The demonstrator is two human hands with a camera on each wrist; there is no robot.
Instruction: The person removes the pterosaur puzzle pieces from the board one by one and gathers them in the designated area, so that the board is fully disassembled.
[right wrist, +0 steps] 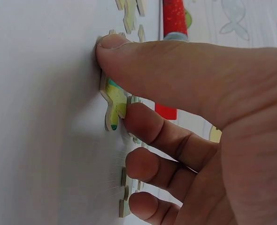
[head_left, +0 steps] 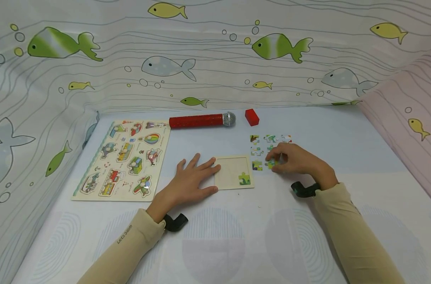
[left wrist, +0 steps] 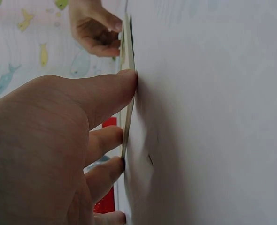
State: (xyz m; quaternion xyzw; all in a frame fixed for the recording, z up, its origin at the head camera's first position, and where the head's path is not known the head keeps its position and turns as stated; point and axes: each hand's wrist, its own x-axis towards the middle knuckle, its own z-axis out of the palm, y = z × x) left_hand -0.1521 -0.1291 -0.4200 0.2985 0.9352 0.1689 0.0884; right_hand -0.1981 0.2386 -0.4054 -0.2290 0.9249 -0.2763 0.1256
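Note:
A small square wooden puzzle tray (head_left: 227, 169) lies in the middle of the table, with one green jigsaw piece (head_left: 244, 178) in its lower right corner. My left hand (head_left: 190, 179) is spread flat, its fingertips and thumb touching the tray's left edge. To the right of the tray, my right hand (head_left: 296, 158) pinches a green and yellow jigsaw piece (right wrist: 112, 98) between thumb and index finger, low against the table. Several loose pieces (head_left: 257, 165) lie in rows beside and behind that hand, which partly covers them.
On the left lies a wooden peg board (head_left: 130, 173) with pictures of vehicles. A red microphone (head_left: 197, 120) and a red block (head_left: 252, 117) sit towards the back. Behind the table hangs a fish-printed cloth (head_left: 215, 47).

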